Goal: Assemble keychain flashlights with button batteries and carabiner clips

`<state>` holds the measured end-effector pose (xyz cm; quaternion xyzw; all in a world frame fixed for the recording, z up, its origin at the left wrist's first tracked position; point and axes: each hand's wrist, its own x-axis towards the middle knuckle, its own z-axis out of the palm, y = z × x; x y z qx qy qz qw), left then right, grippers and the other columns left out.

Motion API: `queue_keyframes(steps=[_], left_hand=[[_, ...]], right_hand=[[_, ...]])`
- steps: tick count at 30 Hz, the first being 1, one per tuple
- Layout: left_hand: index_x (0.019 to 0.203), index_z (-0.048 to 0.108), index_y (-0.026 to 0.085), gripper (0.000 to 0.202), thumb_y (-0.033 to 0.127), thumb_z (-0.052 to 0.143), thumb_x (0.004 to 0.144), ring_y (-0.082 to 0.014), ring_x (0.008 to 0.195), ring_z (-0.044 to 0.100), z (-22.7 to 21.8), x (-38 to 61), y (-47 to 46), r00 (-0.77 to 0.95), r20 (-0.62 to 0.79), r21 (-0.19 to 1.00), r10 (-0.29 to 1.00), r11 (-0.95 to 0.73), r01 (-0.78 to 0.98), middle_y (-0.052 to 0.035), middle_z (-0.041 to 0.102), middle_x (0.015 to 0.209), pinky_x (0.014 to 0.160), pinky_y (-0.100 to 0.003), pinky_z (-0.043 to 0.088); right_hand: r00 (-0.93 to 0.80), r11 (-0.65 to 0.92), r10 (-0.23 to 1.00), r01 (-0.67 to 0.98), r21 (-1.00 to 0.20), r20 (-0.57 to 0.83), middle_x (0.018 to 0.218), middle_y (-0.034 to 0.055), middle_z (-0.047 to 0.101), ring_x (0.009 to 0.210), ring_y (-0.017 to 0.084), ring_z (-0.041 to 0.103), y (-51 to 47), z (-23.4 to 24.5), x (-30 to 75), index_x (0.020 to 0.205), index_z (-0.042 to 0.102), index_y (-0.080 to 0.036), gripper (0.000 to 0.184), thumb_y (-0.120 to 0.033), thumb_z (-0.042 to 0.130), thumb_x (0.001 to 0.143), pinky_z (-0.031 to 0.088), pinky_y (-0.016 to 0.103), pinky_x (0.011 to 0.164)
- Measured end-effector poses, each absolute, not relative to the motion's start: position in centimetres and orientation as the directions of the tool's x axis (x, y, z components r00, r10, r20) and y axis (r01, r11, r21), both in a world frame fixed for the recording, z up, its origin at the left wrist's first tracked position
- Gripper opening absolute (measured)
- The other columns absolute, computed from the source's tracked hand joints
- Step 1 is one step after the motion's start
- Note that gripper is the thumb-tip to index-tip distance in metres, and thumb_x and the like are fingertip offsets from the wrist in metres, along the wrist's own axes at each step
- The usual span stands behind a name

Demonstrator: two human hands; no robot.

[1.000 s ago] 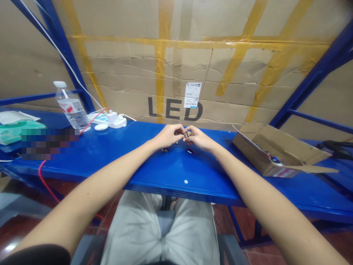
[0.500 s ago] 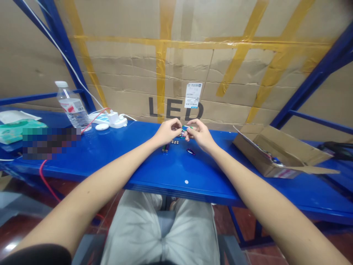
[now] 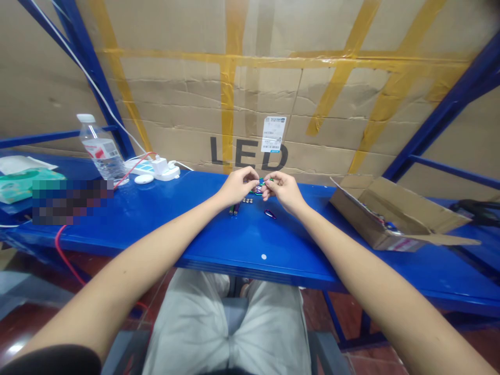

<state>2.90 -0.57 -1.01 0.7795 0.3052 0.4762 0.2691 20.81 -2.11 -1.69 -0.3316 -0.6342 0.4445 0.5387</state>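
Over the far middle of the blue table, my left hand (image 3: 240, 186) and my right hand (image 3: 284, 190) almost meet. Fingers of both are closed in a pinch around something small and partly hidden, with green and shiny silver bits showing between them. Just below my left fingertips lie several small round metal pieces (image 3: 247, 200). Slim dark tube-like pieces (image 3: 234, 209), side by side, rest to the left of these. A purple carabiner (image 3: 270, 214) lies on the table below my right hand, apart from it.
An open cardboard box (image 3: 394, 221) with small items inside stands at the right. To the left are a water bottle (image 3: 103, 153), a white power strip (image 3: 164, 171), a round white disc (image 3: 144, 179) and a green tissue pack (image 3: 23, 185). A large carton (image 3: 187, 104) backs the table (image 3: 219, 245).
My right fingers have shifted slightly down, and a little more of the green and silver bits shows between my hands. The pieces on the table look unmoved.
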Motion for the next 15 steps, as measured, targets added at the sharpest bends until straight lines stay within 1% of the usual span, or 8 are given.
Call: queue_keyframes(steps=[2,4,7,11,15], left_hand=[[0.086,0.060,0.016,0.004,0.018,0.061,0.083,-0.0132,0.071,0.063,-0.93,2.77,-0.71,0.375,0.600,0.648,0.707,-0.704,0.291,-0.0008,0.067,0.079,0.069,-0.027,0.050],[0.088,0.062,0.017,0.004,0.017,0.060,0.084,-0.0132,0.074,0.062,-0.81,2.64,-0.87,0.407,0.626,0.554,0.665,-0.747,0.368,-0.0013,0.068,0.082,0.071,-0.027,0.049],[0.089,0.064,0.017,0.006,0.016,0.060,0.085,-0.0141,0.078,0.062,-0.65,2.53,-1.05,0.469,0.642,0.451,0.607,-0.793,0.409,-0.0022,0.070,0.086,0.075,-0.027,0.047],[0.088,0.066,0.017,0.006,0.016,0.061,0.086,-0.0152,0.082,0.063,-0.52,2.57,-1.19,0.510,0.634,0.427,0.581,-0.813,0.396,-0.0026,0.071,0.087,0.078,-0.028,0.047],[0.092,0.068,0.018,0.011,0.015,0.059,0.087,-0.0154,0.088,0.063,-0.03,2.39,-1.06,0.465,0.676,0.405,0.572,-0.815,0.414,-0.0036,0.071,0.094,0.084,-0.029,0.047]], right_hand=[[-0.217,0.380,0.903,0.007,-0.925,0.370,0.061,-0.0005,0.065,0.049,0.013,0.062,-2.28,-1.41,20.94,0.085,0.057,-0.018,0.028,-0.037,0.076,0.078,0.056,0.029,0.049],[-0.235,0.374,0.907,0.065,-0.925,0.350,0.059,-0.0006,0.064,0.046,0.013,0.061,-2.42,-1.22,21.06,0.084,0.057,-0.017,0.024,-0.034,0.074,0.080,0.054,0.027,0.046],[-0.281,0.352,0.911,0.147,-0.924,0.302,0.057,-0.0006,0.063,0.043,0.012,0.059,-2.59,-1.12,21.08,0.081,0.056,-0.017,0.020,-0.029,0.072,0.082,0.051,0.025,0.041],[-0.321,0.317,0.916,0.210,-0.925,0.241,0.058,0.0007,0.064,0.043,0.013,0.059,-2.91,-1.07,20.83,0.079,0.054,-0.017,0.015,-0.019,0.068,0.084,0.051,0.026,0.041],[-0.312,0.275,0.932,0.280,-0.920,0.183,0.060,0.0029,0.066,0.044,0.015,0.060,-3.07,-0.94,20.67,0.077,0.051,-0.017,0.014,-0.010,0.059,0.087,0.052,0.029,0.043]])
